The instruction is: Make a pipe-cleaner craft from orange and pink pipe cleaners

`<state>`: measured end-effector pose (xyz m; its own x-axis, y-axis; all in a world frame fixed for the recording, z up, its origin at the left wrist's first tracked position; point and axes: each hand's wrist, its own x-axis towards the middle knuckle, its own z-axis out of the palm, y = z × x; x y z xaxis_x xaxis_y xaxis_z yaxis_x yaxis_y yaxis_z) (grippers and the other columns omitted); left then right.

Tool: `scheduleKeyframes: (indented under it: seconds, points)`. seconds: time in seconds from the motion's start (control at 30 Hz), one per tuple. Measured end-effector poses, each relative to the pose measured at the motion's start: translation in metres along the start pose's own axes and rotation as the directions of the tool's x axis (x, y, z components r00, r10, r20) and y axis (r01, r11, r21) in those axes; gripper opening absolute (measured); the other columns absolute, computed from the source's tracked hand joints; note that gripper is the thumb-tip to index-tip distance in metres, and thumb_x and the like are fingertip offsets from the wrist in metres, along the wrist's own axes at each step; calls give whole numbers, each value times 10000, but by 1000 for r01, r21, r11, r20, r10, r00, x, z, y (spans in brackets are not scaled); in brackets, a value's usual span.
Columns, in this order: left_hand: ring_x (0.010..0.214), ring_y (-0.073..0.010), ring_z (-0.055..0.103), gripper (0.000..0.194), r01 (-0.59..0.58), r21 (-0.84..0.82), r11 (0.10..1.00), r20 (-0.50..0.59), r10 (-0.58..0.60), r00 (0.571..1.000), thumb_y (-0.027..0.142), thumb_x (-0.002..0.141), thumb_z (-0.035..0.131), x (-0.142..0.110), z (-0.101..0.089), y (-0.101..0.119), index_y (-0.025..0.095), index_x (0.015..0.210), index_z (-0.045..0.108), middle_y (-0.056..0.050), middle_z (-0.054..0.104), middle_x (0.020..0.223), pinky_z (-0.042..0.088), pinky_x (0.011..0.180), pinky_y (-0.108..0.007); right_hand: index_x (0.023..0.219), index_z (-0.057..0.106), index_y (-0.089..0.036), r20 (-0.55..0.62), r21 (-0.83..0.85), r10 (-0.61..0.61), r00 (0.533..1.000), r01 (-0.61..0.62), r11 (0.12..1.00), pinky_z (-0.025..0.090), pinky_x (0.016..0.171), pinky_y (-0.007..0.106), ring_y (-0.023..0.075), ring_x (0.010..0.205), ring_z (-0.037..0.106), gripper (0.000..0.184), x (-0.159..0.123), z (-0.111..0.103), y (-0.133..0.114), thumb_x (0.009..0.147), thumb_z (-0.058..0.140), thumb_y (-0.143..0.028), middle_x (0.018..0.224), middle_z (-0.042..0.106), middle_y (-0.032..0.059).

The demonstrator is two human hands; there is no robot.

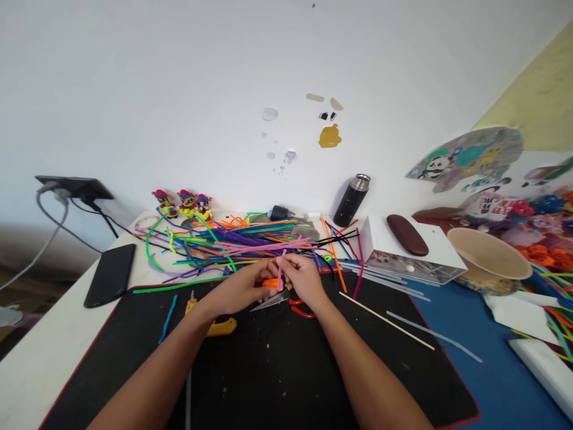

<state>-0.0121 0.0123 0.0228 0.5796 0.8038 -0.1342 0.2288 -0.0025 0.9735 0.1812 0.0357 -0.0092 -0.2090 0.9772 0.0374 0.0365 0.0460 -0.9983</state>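
Above the black mat, my left hand (pixel 244 289) is closed with its fingertips around a small orange piece (pixel 270 283), whose kind I cannot make out. My right hand (pixel 305 279) pinches a short pink pipe cleaner (pixel 280 273), which stands nearly upright between the two hands. Just beneath lies a pair of scissors (pixel 271 301) with red handles, partly hidden by my right hand. A yellow glue gun (pixel 222 327) rests by my left forearm, partly covered by it. Behind my hands spreads a heap of coloured pipe cleaners (pixel 250 239), with a pink bundle on top.
A phone (pixel 110 275) lies left, three small figures (pixel 181 204) stand by the wall. A black flask (pixel 352 200), white box (pixel 414 245) with a glasses case (pixel 407 235), and beige bowl (pixel 490 254) stand right. A wooden stick (pixel 387 321) and glue sticks (pixel 434 336) lie nearer.
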Motion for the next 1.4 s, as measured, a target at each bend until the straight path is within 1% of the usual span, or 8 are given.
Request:
scheduleKeyframes:
  seconds: [0.23,0.33,0.53,0.67,0.93,1.17,1.3,1.4]
  points:
    - [722,-136,515,293,-9,-36,999,15,9,1000,321,939,694,1,4,7,223,1149,514,24,597,885,417,645,-250,721,658,-204,5,116,47,999,-47,992,299,429,241,100,390,399,416,-3,-4,2,886,723,-580,465,486,-71]
    - [712,-131,507,347,-19,-92,996,21,21,1000,357,954,705,0,5,7,228,1199,495,19,607,891,403,625,-245,725,665,-202,12,187,93,996,-93,978,284,423,238,97,393,404,418,-5,-2,3,856,754,-589,471,501,-69]
    - [812,-158,604,458,-62,-219,974,4,65,998,393,965,734,-1,5,9,231,1324,500,-48,699,1017,479,677,-260,658,602,-204,10,273,129,992,-127,954,272,415,228,80,380,397,450,-7,2,2,838,770,-580,473,494,-69]
    - [847,-174,657,449,-80,-268,960,-17,78,997,373,948,761,1,5,11,224,1313,548,-78,738,1042,510,691,-263,647,559,-211,3,328,149,989,-142,934,259,405,222,72,375,369,481,-7,4,2,830,768,-603,476,461,-80]
    - [718,-150,670,384,-131,-287,949,-113,102,988,391,918,797,4,4,9,183,1201,641,-74,744,1017,541,654,-275,651,548,-206,9,451,224,974,-204,869,220,401,221,65,389,353,502,-8,7,1,760,826,-611,486,443,-88]
    - [681,-143,671,371,-156,-310,938,-203,95,975,403,880,833,8,2,3,162,1114,673,-43,732,930,535,600,-254,674,545,-204,25,475,234,972,-217,853,194,403,221,58,384,344,500,-9,9,3,765,824,-609,488,447,-92]
    - [650,-149,684,401,-174,-342,924,-260,85,962,402,859,857,10,1,1,154,1120,681,-34,736,862,537,565,-245,671,518,-210,13,476,235,972,-213,853,197,405,221,58,379,352,517,-9,10,3,765,827,-614,482,442,-96]
    - [639,-151,692,428,-173,-386,906,-297,55,953,391,830,887,10,0,1,149,1124,690,-29,740,828,542,551,-236,709,576,-201,12,469,227,974,-206,859,200,406,224,63,381,351,487,-10,10,2,768,826,-615,483,435,-99]
